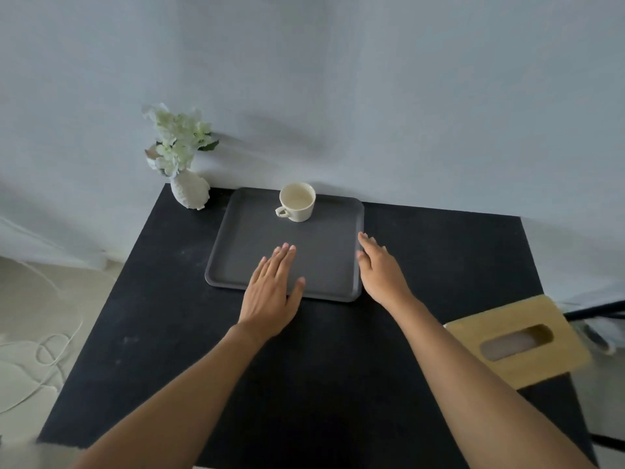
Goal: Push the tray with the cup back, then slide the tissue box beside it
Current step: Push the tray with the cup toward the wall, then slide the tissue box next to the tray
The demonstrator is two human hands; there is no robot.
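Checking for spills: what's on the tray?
A cup stands at the tray's far edge; its contents are unclear. The left hand lies flat on the near part, hiding the surface beneath.

Both bare forearms reach forward from the bottom of the view, stretched out nearly straight. The left hand (pixel 274 286) lies flat, palm down, fingers (pixel 285 253) extended and close together, thumb spread to the side. The right hand (pixel 380 269) is turned more on edge, fingers straight and pointing forward, thumb tucked along the inner side. Neither hand grips anything.
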